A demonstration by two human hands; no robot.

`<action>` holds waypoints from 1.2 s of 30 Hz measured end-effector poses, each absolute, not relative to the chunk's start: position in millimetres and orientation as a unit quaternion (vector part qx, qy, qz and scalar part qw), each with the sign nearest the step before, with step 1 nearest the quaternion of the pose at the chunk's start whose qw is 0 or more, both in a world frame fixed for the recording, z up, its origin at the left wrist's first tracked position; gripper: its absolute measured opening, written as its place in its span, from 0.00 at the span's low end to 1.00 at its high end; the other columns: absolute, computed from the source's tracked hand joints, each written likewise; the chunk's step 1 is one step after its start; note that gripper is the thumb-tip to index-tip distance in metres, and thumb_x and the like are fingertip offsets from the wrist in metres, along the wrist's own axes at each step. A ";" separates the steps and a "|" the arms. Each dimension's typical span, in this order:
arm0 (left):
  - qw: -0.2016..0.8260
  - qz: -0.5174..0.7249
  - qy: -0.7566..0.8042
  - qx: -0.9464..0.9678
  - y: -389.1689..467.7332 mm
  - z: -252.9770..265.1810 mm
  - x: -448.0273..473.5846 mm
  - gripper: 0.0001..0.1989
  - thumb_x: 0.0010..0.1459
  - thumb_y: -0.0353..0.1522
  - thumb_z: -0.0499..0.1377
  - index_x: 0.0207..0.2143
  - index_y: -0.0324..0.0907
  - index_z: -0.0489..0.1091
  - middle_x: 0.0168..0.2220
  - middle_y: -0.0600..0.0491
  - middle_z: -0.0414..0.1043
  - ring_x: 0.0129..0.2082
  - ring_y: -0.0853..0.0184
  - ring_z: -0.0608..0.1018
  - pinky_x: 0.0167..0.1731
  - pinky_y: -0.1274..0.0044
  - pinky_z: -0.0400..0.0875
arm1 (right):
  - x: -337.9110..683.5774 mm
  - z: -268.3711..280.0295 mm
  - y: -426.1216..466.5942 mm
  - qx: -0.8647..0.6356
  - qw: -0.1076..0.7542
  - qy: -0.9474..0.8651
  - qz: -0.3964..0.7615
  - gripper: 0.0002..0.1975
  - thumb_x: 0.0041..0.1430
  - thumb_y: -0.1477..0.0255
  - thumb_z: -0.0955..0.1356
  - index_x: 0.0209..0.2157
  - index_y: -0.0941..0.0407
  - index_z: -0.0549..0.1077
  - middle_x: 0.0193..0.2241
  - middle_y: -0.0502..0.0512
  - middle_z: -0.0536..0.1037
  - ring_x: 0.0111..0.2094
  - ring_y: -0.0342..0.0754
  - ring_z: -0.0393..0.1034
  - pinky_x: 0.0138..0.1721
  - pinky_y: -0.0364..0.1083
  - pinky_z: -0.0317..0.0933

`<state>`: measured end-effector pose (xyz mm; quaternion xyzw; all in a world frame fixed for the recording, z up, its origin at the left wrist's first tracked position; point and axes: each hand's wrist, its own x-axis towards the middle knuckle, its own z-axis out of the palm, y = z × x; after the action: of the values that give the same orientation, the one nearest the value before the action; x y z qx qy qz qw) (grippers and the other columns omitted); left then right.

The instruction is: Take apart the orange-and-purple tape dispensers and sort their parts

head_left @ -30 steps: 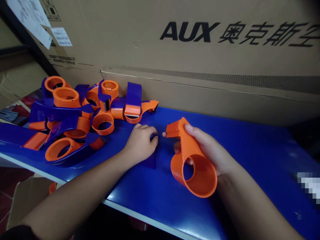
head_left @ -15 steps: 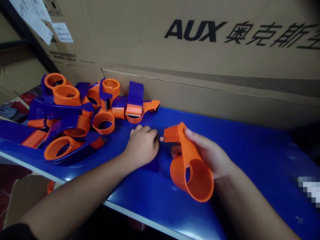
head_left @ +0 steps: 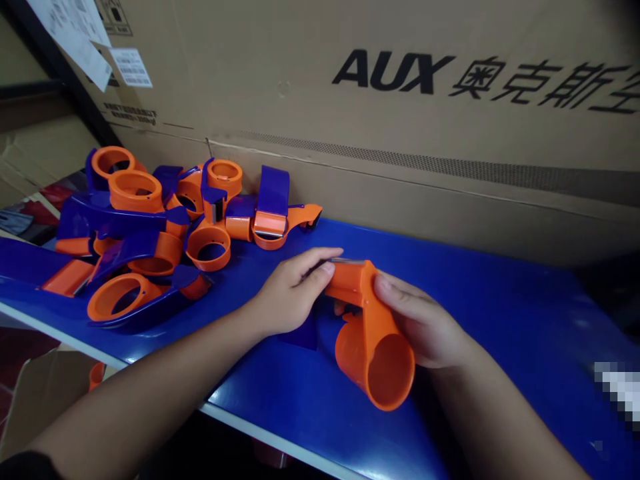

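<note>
My right fingers [head_left: 397,300], curled snugly, are gripping the dispenser [head_left: 376,340], probably steadying it above the table [head_left: 500,300], while my left fingers [head_left: 315,283], thumb and index nearly together, are pinching its end by the metal strip [head_left: 351,261]. Below, 1 open carton [head_left: 43,393] is apparently holding an orange piece [head_left: 96,376]; I'm not seeing deeper inside.

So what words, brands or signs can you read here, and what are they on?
"AUX": big brown cardboard box.
"奥克斯": same box; next character cut off.
Too small or blurred: white paper labels, small black print and pictograms, all at left.
</note>
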<state>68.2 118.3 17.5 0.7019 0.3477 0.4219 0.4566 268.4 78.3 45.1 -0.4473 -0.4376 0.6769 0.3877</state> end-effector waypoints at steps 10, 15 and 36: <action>0.579 0.443 0.236 0.642 109.3 12.0 73.6 0.27 0.65 0.43 0.61 0.62 0.44 0.62 0.47 0.46 0.77 0.38 0.66 0.81 0.41 0.74 0.77 | 262.6 48.1 80.7 -0.402 0.379 -0.354 0.755 0.30 0.61 0.43 0.65 0.46 0.54 0.78 0.35 0.62 0.83 0.35 0.56 0.79 0.36 0.52 0.73; 0.517 0.468 0.305 0.649 108.7 8.4 74.2 0.28 0.60 0.43 0.66 0.59 0.44 0.65 0.45 0.48 0.80 0.42 0.64 0.82 0.43 0.72 0.76 | 260.9 47.4 84.6 -0.422 0.396 -0.345 0.739 0.21 0.63 0.51 0.67 0.42 0.54 0.79 0.37 0.60 0.83 0.35 0.53 0.79 0.38 0.50 0.72; 0.576 0.422 0.280 0.641 96.7 12.8 80.1 0.25 0.54 0.36 0.70 0.49 0.46 0.61 0.39 0.54 0.78 0.34 0.69 0.80 0.38 0.76 0.75 | 262.8 53.5 80.9 -0.557 0.383 -0.489 0.551 0.10 0.59 0.61 0.67 0.32 0.53 0.68 0.25 0.48 0.70 0.23 0.44 0.62 0.24 0.43 0.56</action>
<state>80.1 96.7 12.8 0.6413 0.2804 0.4218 0.5764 262.8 80.9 53.5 -0.5570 -0.4889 0.5514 0.3830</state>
